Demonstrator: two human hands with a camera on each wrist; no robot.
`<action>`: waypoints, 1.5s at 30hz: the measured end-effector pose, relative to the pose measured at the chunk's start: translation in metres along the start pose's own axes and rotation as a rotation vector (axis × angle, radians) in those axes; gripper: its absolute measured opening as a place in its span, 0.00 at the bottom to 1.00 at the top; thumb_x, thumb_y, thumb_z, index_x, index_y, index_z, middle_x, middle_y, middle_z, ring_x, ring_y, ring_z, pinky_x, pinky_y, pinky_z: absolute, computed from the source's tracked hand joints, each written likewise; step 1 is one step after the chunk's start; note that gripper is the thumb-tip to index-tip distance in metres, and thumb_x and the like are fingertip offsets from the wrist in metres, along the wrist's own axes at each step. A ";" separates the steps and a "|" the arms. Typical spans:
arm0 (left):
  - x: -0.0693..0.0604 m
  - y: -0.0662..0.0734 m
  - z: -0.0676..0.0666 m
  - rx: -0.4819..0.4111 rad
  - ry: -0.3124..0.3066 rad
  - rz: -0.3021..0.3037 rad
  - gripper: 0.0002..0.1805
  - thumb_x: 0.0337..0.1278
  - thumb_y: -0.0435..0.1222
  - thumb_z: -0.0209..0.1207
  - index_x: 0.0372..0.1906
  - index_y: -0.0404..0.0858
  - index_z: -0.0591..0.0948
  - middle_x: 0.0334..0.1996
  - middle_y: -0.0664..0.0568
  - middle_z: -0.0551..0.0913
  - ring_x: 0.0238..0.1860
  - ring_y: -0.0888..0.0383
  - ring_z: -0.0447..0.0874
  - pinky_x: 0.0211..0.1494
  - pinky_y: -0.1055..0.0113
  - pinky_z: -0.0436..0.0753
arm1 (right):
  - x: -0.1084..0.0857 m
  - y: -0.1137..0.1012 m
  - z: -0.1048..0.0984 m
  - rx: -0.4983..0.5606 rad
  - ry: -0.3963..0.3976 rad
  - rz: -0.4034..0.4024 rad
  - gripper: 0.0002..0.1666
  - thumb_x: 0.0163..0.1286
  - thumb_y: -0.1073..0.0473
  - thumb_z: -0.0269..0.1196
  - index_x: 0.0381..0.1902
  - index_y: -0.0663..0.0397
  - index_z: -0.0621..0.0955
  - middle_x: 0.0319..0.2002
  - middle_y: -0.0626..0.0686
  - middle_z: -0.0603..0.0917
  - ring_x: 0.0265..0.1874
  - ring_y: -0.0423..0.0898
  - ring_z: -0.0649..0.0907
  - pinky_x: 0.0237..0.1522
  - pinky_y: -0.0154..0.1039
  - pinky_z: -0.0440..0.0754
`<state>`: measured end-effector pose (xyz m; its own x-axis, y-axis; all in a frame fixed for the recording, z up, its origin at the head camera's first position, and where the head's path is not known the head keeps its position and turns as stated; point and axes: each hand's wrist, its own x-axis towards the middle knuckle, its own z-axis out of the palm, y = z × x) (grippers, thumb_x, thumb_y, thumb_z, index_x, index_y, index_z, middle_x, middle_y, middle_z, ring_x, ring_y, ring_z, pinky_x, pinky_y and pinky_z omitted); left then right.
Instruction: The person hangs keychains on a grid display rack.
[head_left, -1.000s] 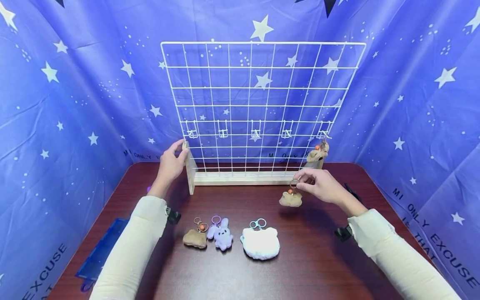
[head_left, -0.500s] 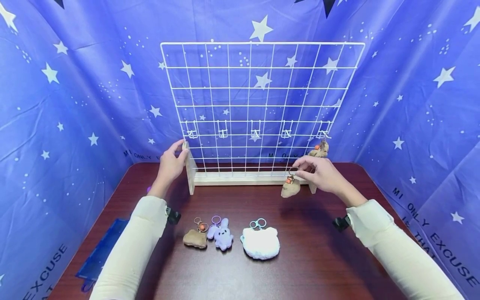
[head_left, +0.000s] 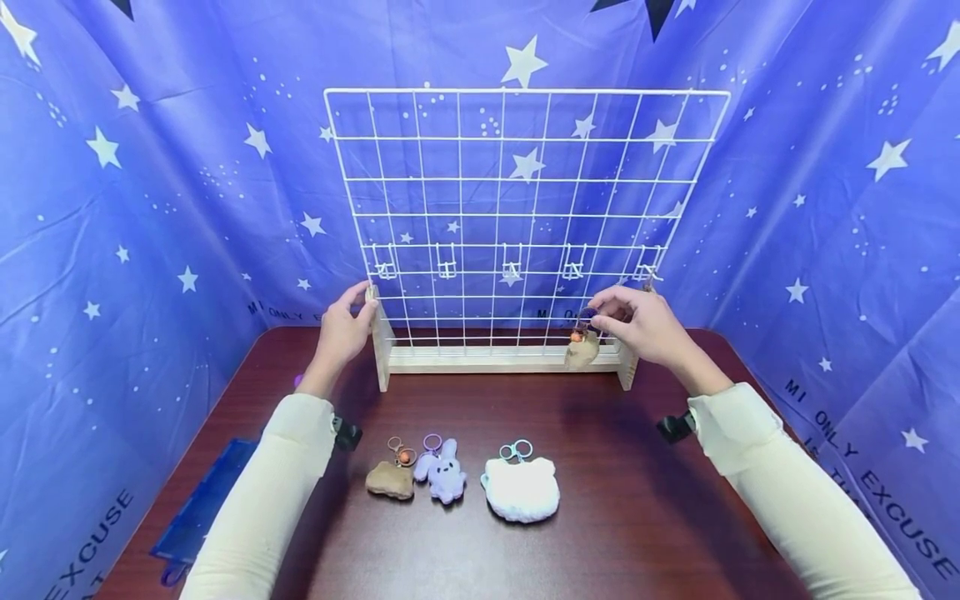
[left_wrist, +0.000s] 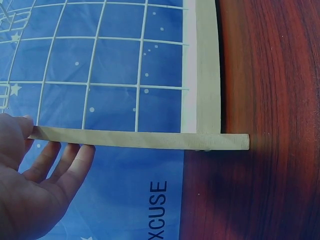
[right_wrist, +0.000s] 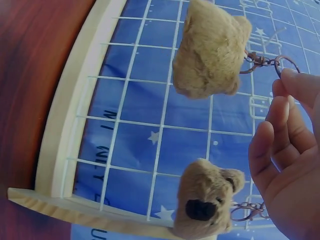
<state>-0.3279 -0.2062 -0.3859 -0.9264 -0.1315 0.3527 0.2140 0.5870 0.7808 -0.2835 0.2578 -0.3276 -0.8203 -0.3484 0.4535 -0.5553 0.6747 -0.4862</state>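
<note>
My right hand (head_left: pixel 647 327) pinches the ring (right_wrist: pixel 286 66) of a brown plush keychain (head_left: pixel 581 350), which dangles in front of the lower right of the white wire grid (head_left: pixel 480 214). In the right wrist view the held plush (right_wrist: pixel 210 52) shows its furry side. A second brown plush with a dark nose (right_wrist: pixel 202 200) hangs at the grid's right end, mostly behind my hand in the head view. My left hand (head_left: pixel 347 329) grips the grid's left wooden upright (left_wrist: pixel 125 138), thumb on one side and fingers on the other. Several white hooks (head_left: pixel 573 268) sit on the grid.
On the table (head_left: pixel 465 558) lie a brown plush keychain (head_left: pixel 390 481), a purple bunny keychain (head_left: pixel 444 477) and a white plush keychain (head_left: pixel 521 490). A blue clear tray (head_left: pixel 202 500) lies at the left, partly behind my sleeve. Starry blue cloth (head_left: pixel 150 208) surrounds the table.
My right hand has risen toward the hooks with the keychain, whose plush has turned and now hangs against the grid's lower part. My left hand stays on the upright.
</note>
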 end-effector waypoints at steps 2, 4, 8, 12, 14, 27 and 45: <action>0.000 0.000 0.000 -0.006 -0.002 -0.004 0.25 0.74 0.40 0.56 0.72 0.43 0.74 0.54 0.38 0.85 0.37 0.42 0.90 0.38 0.62 0.89 | 0.003 -0.001 -0.001 -0.005 0.021 0.012 0.09 0.67 0.62 0.70 0.45 0.52 0.86 0.30 0.51 0.89 0.25 0.33 0.79 0.27 0.29 0.74; 0.000 0.000 -0.001 -0.008 -0.001 -0.005 0.25 0.74 0.40 0.56 0.72 0.43 0.74 0.54 0.37 0.85 0.37 0.42 0.90 0.38 0.62 0.89 | 0.006 -0.002 -0.002 -0.005 0.041 0.027 0.08 0.68 0.62 0.70 0.44 0.51 0.85 0.30 0.52 0.88 0.25 0.33 0.79 0.27 0.28 0.74; 0.000 0.002 -0.001 0.003 0.001 -0.002 0.25 0.74 0.40 0.56 0.72 0.43 0.74 0.54 0.38 0.85 0.37 0.42 0.90 0.36 0.65 0.88 | 0.012 -0.004 -0.003 0.010 0.074 0.051 0.07 0.69 0.61 0.69 0.44 0.52 0.85 0.32 0.54 0.88 0.25 0.33 0.79 0.27 0.27 0.75; 0.001 0.003 -0.001 0.009 0.001 0.005 0.25 0.74 0.40 0.56 0.72 0.43 0.74 0.54 0.38 0.85 0.36 0.44 0.89 0.34 0.71 0.85 | 0.018 -0.008 -0.005 0.060 0.093 0.083 0.09 0.70 0.59 0.68 0.46 0.53 0.84 0.33 0.55 0.87 0.24 0.36 0.78 0.23 0.29 0.75; 0.001 0.004 0.000 0.010 0.003 0.007 0.24 0.74 0.40 0.56 0.72 0.43 0.74 0.54 0.38 0.85 0.35 0.45 0.89 0.33 0.72 0.83 | 0.020 -0.010 -0.005 0.078 0.094 0.096 0.09 0.70 0.59 0.68 0.46 0.53 0.84 0.33 0.55 0.87 0.22 0.37 0.77 0.21 0.30 0.75; -0.001 0.003 -0.001 0.012 0.008 0.005 0.24 0.74 0.40 0.57 0.71 0.43 0.75 0.54 0.38 0.86 0.35 0.43 0.89 0.34 0.69 0.84 | 0.033 -0.009 0.000 0.093 0.132 0.103 0.10 0.70 0.60 0.68 0.46 0.56 0.84 0.32 0.55 0.86 0.25 0.35 0.78 0.24 0.27 0.74; -0.001 -0.001 0.001 0.015 0.013 0.018 0.24 0.74 0.40 0.57 0.71 0.43 0.75 0.53 0.38 0.86 0.34 0.45 0.89 0.34 0.67 0.86 | 0.034 -0.001 0.005 0.071 0.141 0.130 0.11 0.70 0.61 0.66 0.47 0.60 0.84 0.34 0.57 0.88 0.25 0.33 0.78 0.27 0.26 0.74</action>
<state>-0.3276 -0.2060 -0.3870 -0.9181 -0.1312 0.3740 0.2264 0.6010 0.7665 -0.3119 0.2424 -0.3155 -0.8612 -0.1632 0.4814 -0.4584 0.6585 -0.5969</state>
